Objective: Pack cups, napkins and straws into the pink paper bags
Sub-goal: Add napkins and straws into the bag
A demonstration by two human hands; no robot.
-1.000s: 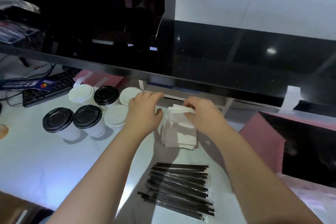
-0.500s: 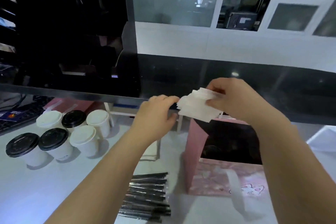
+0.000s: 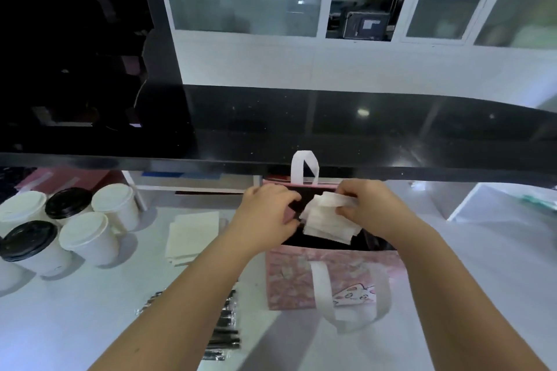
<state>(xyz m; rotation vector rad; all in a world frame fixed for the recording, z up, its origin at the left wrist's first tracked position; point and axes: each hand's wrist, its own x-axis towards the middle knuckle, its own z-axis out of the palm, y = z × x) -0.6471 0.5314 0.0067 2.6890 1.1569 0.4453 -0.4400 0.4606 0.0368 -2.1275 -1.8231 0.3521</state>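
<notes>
The left forearm hides most of the black straws [image 3: 224, 325], which lie with their lengths running left to right on the white table [image 3: 60, 325]. Beyond them the pink bag [image 3: 301, 280] stands upright, mouth up, its long side left to right; its inside is too dark to read. The left hand [image 3: 268, 217] curls its fingers over the bag's left rim. The right hand [image 3: 370, 208] pinches a wad of napkins [image 3: 328, 223], now lowered to the mouth from above it. Far left, 5 lidded cups [image 3: 87, 235] stand, 1 cut off by the frame.
</notes>
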